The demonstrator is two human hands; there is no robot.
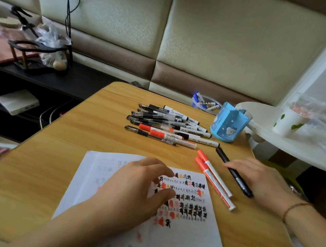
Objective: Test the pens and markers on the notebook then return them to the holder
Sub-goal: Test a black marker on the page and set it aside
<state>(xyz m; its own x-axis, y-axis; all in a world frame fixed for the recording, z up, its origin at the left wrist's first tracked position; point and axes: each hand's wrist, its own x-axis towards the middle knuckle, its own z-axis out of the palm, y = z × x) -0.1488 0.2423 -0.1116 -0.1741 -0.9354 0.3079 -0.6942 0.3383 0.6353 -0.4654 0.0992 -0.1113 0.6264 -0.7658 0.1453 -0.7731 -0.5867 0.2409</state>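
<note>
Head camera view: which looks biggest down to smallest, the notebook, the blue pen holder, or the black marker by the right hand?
1. notebook
2. blue pen holder
3. black marker
The notebook lies nearest the camera, which enlarges it.

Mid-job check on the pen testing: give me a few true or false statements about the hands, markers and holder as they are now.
1. The left hand rests on the notebook. True.
2. The right hand touches a black marker. True.
3. The blue holder lies tipped on its side. False: it stands upright.
4. Two red-capped markers lie between the notebook and the black marker. True.
5. The pile of pens sits on the notebook. False: it lies on the table beyond it.
</note>
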